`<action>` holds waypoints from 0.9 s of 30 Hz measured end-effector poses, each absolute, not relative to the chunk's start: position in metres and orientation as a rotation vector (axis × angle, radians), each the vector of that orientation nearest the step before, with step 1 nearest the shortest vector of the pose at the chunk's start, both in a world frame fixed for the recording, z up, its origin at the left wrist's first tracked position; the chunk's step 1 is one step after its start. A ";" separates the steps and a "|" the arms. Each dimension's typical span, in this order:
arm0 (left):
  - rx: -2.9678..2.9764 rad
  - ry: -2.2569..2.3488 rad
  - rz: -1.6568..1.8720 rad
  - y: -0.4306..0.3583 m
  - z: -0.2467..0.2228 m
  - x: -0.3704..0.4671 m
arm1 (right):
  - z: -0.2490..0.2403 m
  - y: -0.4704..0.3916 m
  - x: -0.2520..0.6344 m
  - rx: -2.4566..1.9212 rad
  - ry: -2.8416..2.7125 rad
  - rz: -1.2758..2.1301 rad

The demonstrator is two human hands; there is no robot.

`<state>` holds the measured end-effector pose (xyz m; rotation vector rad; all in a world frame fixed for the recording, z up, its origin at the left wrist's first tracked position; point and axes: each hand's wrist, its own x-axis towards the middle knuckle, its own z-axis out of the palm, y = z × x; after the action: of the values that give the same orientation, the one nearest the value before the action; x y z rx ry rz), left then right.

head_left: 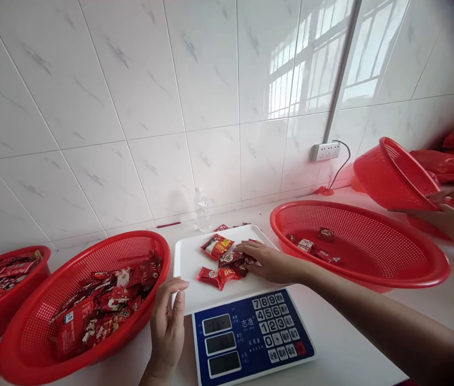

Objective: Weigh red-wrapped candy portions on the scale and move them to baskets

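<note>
The person's two bare hands are apart from each other, one on either side of the small heap of red snack packets (229, 275) on the white weighing tray (189, 300) of a digital scale (247, 348). The right hand (265, 262) reaches in from the right, palm down, its fingers lying over the right part of the heap; whether they grip a packet or merely rest on it, I cannot tell. The left hand (167, 319) is at the tray's near left corner, holding nothing visible, its fingers bent and its thumb raised with a gap between them. The heap lies beyond it and to its right, well apart from its fingertips.

In the heap, a red packet with yellow lettering (217, 245) lies farthest back, and a smaller red packet (210, 276) lies at the left front.

The scale's blue panel, with three displays and a keypad, faces the person. Just left of the left hand is an oval red basket (26, 348) with many wrapped packets; right of the tray, another oval red basket (380, 252) contains only a few. Farther right, a co-worker's hands (438, 217) are at a tilted red basket (375, 177). A clear plastic bottle (202, 210) stands behind the tray.
</note>
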<state>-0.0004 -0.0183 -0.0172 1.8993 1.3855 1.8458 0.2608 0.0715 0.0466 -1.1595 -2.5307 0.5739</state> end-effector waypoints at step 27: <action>1.800 1.426 1.806 -0.019 -0.014 0.000 | 0.058 0.074 0.213 -1.035 -2.622 0.535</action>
<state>-0.0001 -0.0187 -0.0139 1.7997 1.4263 1.8062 0.2135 0.0743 0.0584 -1.0352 -2.6222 0.5353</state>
